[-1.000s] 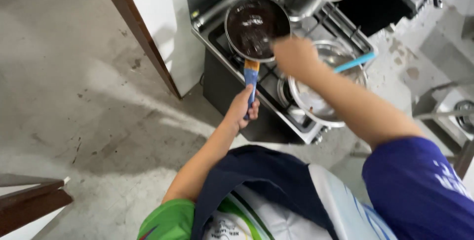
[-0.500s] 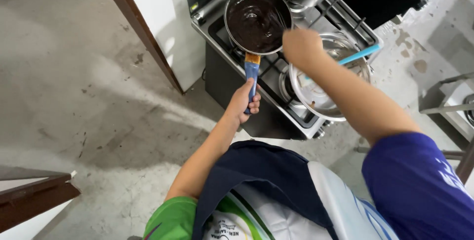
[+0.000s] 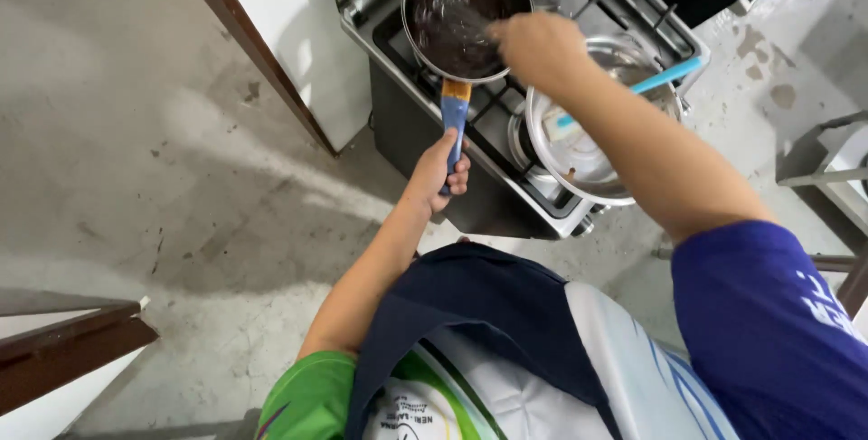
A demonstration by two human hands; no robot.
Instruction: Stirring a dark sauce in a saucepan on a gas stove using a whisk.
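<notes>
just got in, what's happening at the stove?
A person stands at a gas stove, seen from above. Their left hand grips the blue handle of a small saucepan sitting on a burner, with a dark mixture inside. Their right hand is closed over the pan's rim; what it holds is hidden. Beside the pan sits a metal bowl with a light blue utensil resting in it.

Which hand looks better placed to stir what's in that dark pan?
Probably the right hand: it is over the saucepan's rim, by the dark contents. The left hand is closed around the blue handle, steadying the pan on the stove.
</notes>
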